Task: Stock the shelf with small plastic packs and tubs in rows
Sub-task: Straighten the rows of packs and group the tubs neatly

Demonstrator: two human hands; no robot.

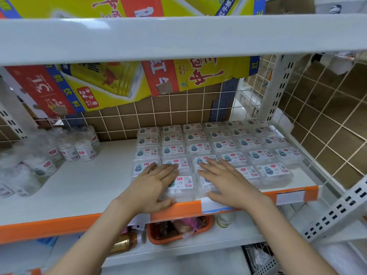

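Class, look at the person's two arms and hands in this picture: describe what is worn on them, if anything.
Nothing is worn. The left hand and right hand are bare, without gloves; no rings, watch or bracelets show. Both forearms are uncovered to the bottom edge; no sleeve shows.

Open shelf [111, 175] gap betw. tubs [79, 149] left & packs [228, 145] right; overhead shelf [178, 36] prob. limits headroom.

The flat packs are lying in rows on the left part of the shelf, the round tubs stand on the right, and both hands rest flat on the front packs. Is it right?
Not quite: the sides are swapped. The head view shows the flat packs in rows on the right part of the shelf and the round tubs on the left. The left hand and right hand do rest flat on the front packs.
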